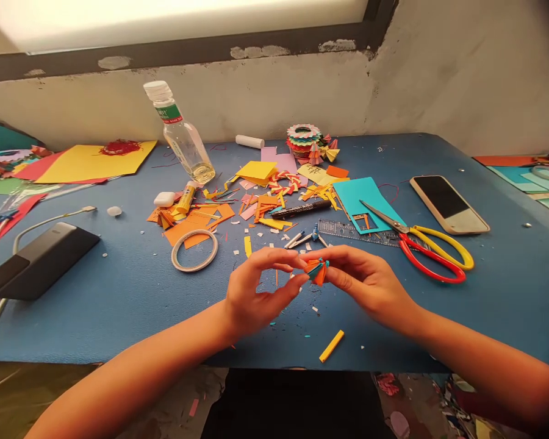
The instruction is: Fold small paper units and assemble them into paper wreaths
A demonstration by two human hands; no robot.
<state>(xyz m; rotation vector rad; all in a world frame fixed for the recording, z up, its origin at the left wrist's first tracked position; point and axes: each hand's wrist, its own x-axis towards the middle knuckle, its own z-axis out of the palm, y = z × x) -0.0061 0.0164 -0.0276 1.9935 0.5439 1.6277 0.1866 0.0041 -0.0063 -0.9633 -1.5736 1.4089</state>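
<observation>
Between the fingertips of both hands is a small folded paper piece (319, 272), pleated, in orange and teal. My left hand (268, 286) pinches its left side with thumb and fingers. From the other side, my right hand (370, 283) grips it with thumb and forefinger. The hands hold it above the blue table (132, 317) near the front edge. A folded yellow paper strip (332, 346) lies on the table below them. Just beyond the fingers are a blue-tipped compass-like tool (315, 233) and white paper bits.
Scissors (412, 230) with red and yellow handles overlap teal paper (368, 198) and a ruler (348, 230). A phone (448, 204) lies right. Tape roll (194, 268), black marker (302, 209), glue stick (186, 198) and a tilted-looking bottle (183, 143) stand or lie beyond. A black device (41, 259) sits left.
</observation>
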